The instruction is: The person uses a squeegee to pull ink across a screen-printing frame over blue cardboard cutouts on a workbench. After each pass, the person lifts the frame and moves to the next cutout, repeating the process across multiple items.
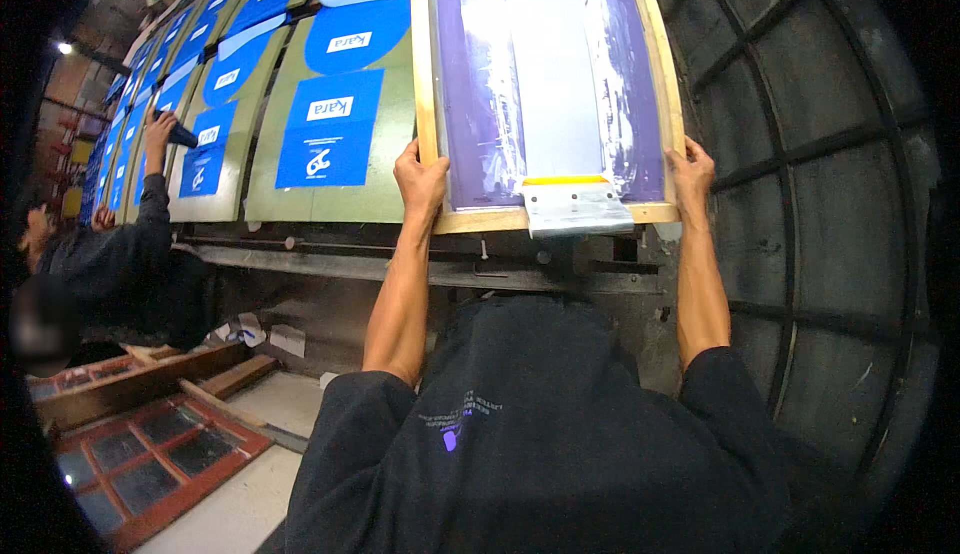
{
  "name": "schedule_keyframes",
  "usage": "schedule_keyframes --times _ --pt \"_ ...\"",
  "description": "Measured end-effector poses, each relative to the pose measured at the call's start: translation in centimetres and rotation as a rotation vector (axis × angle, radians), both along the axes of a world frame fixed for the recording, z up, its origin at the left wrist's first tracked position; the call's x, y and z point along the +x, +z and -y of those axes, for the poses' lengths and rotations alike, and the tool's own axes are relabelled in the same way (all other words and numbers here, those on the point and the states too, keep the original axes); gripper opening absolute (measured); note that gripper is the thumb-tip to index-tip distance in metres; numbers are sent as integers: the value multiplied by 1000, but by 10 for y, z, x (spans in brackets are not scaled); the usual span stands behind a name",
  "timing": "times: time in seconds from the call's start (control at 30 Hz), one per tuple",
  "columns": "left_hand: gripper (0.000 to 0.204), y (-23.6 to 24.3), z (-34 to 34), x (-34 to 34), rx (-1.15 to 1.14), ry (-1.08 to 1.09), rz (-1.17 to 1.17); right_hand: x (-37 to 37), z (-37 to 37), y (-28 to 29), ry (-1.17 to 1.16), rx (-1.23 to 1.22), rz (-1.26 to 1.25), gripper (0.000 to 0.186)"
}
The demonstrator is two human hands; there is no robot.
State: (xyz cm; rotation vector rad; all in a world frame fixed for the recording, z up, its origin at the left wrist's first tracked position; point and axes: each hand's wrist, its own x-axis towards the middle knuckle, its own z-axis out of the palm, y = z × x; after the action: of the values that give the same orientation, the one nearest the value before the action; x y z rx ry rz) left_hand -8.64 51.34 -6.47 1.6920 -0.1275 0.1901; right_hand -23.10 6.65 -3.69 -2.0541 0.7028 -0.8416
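- Overhead, from the head camera, a wooden-framed printing screen (545, 84) lies flat on the long bench (330, 204), its long axis running away from the person, its near short edge toward the person's chest.
- Inside the frame, the mesh is stained purple with a pale whitish band down its middle; a squeegee (572, 204) with a yellow strip and a metal blade rests inside the frame at its near edge, lying crosswise to the frame's long axis.
- The left hand (420, 182) is closed around the frame's near left corner, fingers curled over the wood.
- The right hand (692, 176) grips the frame's near right corner in the same way, fingers wrapped over the rail.
- Left of the frame, blue printed fabric pieces (330, 129) lie on green pallets in a row that recedes along the bench.
- Farther left of the frame, another person's hand (160, 134) presses a dark tool onto one of those pieces.
- Below the frame, near the floor to the left, red-framed screens (150, 454) lie stacked.
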Motion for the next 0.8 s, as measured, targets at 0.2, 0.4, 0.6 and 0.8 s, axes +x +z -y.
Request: schedule_keyframes --times 0.2,0.4,0.6,0.8 --pt "46 -12 8 13 32 -43 -8 -13 -16 -16 -100 31 22 43" --pt "48 -16 6 11 -6 -104 -189 -19 -34 -1 -105 108 59 41" --pt "45 -7 -1 2 7 -114 -166 -23 -38 -2 -128 105 -20 44" --pt "45 -24 6 11 70 -122 -205 -20 -23 -14 -91 107 -1 46"
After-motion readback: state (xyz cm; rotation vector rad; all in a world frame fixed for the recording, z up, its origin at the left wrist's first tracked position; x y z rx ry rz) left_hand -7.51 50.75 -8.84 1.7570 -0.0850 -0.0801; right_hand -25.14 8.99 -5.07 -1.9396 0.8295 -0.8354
